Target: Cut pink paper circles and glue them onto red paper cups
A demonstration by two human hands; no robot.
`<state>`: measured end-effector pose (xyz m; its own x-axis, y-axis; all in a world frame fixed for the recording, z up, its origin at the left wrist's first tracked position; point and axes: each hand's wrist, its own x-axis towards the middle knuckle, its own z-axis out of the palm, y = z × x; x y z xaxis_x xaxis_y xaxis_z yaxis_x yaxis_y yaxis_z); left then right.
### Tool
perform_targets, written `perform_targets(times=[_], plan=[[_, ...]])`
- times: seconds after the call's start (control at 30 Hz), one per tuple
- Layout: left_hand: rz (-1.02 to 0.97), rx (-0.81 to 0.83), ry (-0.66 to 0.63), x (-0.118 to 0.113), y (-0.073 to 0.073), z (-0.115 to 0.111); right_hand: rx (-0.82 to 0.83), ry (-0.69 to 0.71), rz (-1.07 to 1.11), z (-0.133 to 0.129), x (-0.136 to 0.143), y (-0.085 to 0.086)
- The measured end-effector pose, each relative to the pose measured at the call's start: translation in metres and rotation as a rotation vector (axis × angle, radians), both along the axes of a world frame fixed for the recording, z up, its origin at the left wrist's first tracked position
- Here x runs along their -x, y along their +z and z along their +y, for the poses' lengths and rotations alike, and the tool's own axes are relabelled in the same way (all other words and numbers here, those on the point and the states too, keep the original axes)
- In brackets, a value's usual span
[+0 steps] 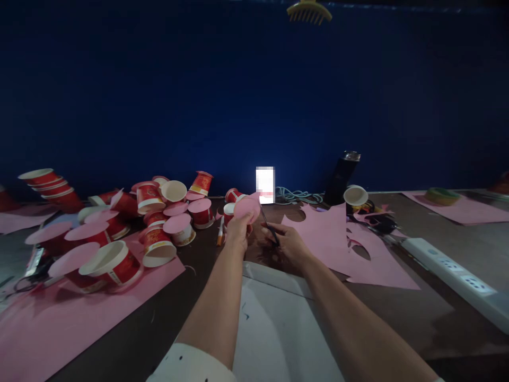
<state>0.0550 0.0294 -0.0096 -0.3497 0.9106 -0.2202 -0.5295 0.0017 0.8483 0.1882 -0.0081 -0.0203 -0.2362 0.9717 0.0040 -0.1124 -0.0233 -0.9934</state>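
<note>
My left hand [239, 231] is closed on a round pink paper disc [249, 207], held up over the table. A bit of red shows beneath the disc by the fingers; I cannot tell whether it is a cup in the same grip. Fingers of my right hand [288, 241] are wrapped round dark scissors [271, 228], whose blades point up toward the disc's right edge. Whether the blades touch the paper is not clear. Just behind my left hand lie red paper cups [233, 195]. An orange-and-white marker [220, 233] is to its left.
Several red paper cups [159, 249], many topped with pink discs, crowd the left on a pink sheet [131, 313]. Right of my hands are cut pink paper [322, 233], a loose cup [355, 196], a dark bottle [338, 178] and a power strip [453, 278]. A bright screen [265, 183] stands behind.
</note>
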Motion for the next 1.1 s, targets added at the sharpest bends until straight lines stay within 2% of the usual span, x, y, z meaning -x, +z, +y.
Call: perform_targets(times=[0.17,0.33,0.83,1.1], plan=[[0.069,0.008,-0.047,0.001,-0.002,0.0,0.039,-0.012,0.09,-0.001,0.002,0.008],[0.086,-0.005,-0.066,0.002,-0.005,0.001,0.048,-0.047,0.032,-0.003,0.003,0.013],[-0.072,0.005,-0.045,0.003,-0.003,0.002,0.041,-0.068,-0.035,-0.004,0.001,0.014],[-0.106,0.019,-0.02,0.004,0.001,0.002,0.019,-0.06,-0.053,0.001,0.0,0.006]])
